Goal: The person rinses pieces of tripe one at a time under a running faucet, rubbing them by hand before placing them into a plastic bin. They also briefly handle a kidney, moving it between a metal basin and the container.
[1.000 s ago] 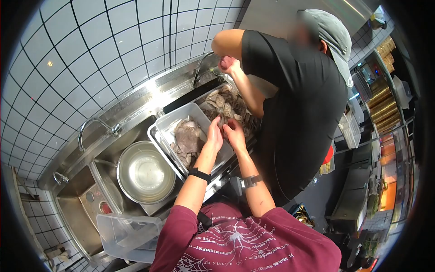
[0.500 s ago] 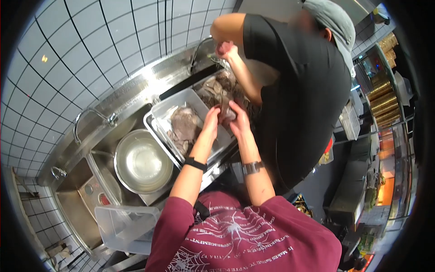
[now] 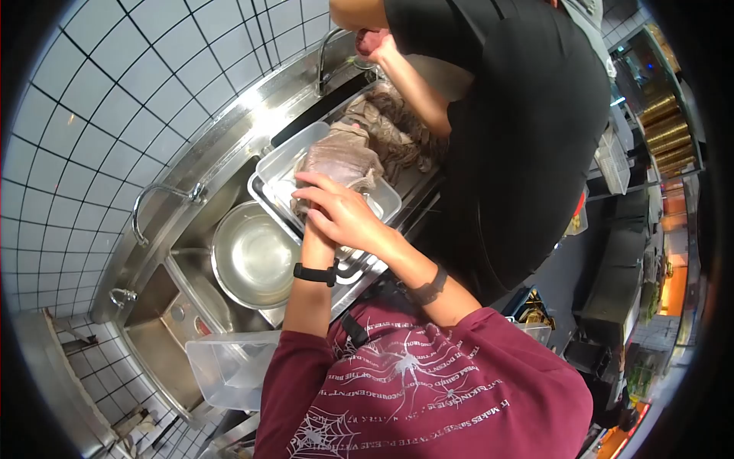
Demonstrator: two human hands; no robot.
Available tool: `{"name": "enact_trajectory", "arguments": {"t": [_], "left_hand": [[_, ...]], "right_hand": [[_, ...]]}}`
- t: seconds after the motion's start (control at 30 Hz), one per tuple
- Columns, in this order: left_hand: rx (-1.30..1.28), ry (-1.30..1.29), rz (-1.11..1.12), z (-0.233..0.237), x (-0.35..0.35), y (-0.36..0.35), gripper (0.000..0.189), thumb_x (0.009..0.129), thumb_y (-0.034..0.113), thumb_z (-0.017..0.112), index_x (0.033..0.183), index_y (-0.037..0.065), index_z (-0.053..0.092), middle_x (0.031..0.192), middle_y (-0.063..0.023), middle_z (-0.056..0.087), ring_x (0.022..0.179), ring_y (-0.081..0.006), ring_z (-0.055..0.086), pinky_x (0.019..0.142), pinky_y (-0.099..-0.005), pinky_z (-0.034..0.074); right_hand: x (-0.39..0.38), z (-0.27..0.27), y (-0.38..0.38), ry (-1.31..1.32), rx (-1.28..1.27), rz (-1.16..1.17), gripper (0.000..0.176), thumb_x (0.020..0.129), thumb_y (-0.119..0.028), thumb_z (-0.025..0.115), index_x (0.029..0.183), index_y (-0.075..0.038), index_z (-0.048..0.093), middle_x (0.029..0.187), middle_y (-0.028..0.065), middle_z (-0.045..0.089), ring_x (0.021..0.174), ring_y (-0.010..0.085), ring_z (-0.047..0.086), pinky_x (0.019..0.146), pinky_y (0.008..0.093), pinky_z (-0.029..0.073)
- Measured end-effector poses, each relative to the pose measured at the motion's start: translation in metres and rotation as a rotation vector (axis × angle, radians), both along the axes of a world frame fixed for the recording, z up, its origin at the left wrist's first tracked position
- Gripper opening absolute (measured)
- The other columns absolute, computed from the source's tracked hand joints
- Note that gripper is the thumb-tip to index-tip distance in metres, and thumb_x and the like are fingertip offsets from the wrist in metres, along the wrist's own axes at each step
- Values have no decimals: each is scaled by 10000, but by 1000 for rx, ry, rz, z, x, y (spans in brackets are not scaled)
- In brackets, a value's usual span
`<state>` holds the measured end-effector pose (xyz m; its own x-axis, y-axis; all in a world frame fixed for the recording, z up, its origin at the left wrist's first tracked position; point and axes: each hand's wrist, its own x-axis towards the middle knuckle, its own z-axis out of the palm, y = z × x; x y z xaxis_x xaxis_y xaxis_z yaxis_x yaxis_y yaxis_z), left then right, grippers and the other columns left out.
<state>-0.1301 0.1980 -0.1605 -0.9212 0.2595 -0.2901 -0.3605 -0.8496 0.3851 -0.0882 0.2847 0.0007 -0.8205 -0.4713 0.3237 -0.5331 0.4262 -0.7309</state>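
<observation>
A limp, ridged greyish-brown sheet that looks like tripe (image 3: 340, 157) spreads over the clear plastic tub (image 3: 269, 167). My right hand (image 3: 348, 214) lies across my left hand at the sheet's near edge, its fingers stretched out and apart. Most of my left hand (image 3: 312, 220) is covered by the right one, so its fingers and grip are hidden. Beyond the tub lies a heap of similar brownish pieces (image 3: 397, 138). How far the sheet rests on the tub's contents cannot be made out.
A large metal bowl (image 3: 256, 256) stands in the sink to the left, near a curved tap (image 3: 141, 210). Another clear tub (image 3: 229, 371) is at the lower left. A co-worker in black (image 3: 527, 145) stands close on the right, a hand (image 3: 375, 46) holding something reddish.
My hands have come left and nearer from the heap's edge, over the tub. The brown piece they gripped together now appears spread out. My right hand crosses over the left.
</observation>
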Motion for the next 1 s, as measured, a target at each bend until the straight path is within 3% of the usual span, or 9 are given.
{"name": "enact_trajectory", "arguments": {"t": [0.17, 0.57, 0.6, 0.63, 0.7, 0.83, 0.9, 0.93, 1.0], "left_hand": [[284, 292, 197, 122, 0, -22, 461, 956, 268, 346, 1336, 8, 379, 1380, -160, 402, 1243, -258, 419, 1049, -360, 348], [41, 376, 553, 158, 82, -119, 473, 972, 226, 374, 1398, 40, 286, 1422, -161, 351, 1302, -290, 361, 1087, -413, 309], [-244, 482, 629, 150, 91, -124, 392, 973, 184, 355, 1328, 22, 387, 1330, -136, 459, 1207, -253, 467, 1031, -401, 389], [-1048, 877, 438, 112, 84, -170, 391, 963, 194, 386, 1316, 27, 404, 1343, -136, 447, 1200, -247, 472, 1035, -383, 387], [-619, 388, 645, 103, 106, -161, 370, 951, 180, 414, 1292, 33, 421, 1325, -138, 461, 1182, -237, 482, 1024, -345, 388], [95, 187, 842, 100, 143, -170, 357, 943, 161, 431, 1277, 35, 423, 1307, -132, 478, 1166, -228, 491, 998, -314, 396], [-1552, 104, 750, 71, 150, -192, 298, 925, 147, 438, 1200, 40, 478, 1194, -134, 541, 1100, -249, 525, 922, -337, 435], [-1007, 100, 856, 72, 160, -194, 365, 935, 226, 393, 1193, -11, 498, 1238, -159, 524, 1166, -300, 494, 1003, -425, 403], [-1014, 57, 861, 72, 186, -193, 350, 916, 188, 420, 1187, -14, 507, 1222, -143, 531, 1147, -281, 499, 988, -402, 404]], "right_hand": [[0, -15, 21, -12, -260, 49, 244, 814, 16, 513, 1037, -5, 608, 1179, 123, 567, 963, 225, 605, 784, 304, 503], [5, -39, 21, -624, -461, -37, 205, 853, -17, 485, 1014, -9, 612, 908, 43, 654, 673, 86, 568, 645, 228, 459], [5, -44, 13, -654, -461, 3, 202, 857, -19, 484, 1012, -6, 612, 904, 44, 654, 667, 82, 565, 638, 227, 459], [6, -51, 3, -678, -459, 49, 199, 861, -21, 482, 1011, -3, 611, 900, 45, 654, 662, 78, 561, 631, 225, 458], [6, -45, -23, -689, -408, 135, 188, 872, -23, 483, 1000, 0, 618, 895, 50, 655, 651, 70, 559, 614, 220, 464], [-39, -63, -121, -607, -425, 408, 175, 881, -55, 500, 1001, 3, 613, 865, 55, 654, 690, 92, 596, 603, 227, 473], [-67, -79, -183, -793, -405, 387, 191, 871, -54, 489, 1014, -5, 605, 877, 64, 651, 703, 112, 614, 587, 256, 491], [-84, -106, -220, -905, -395, 370, 228, 857, -82, 502, 1055, -24, 598, 882, 73, 648, 720, 116, 631, 580, 258, 500], [-115, -159, -282, -293, 143, 302, 325, 876, -196, 474, 1158, -66, 567, 991, 150, 634, 849, 194, 635, 649, 298, 526]]}}
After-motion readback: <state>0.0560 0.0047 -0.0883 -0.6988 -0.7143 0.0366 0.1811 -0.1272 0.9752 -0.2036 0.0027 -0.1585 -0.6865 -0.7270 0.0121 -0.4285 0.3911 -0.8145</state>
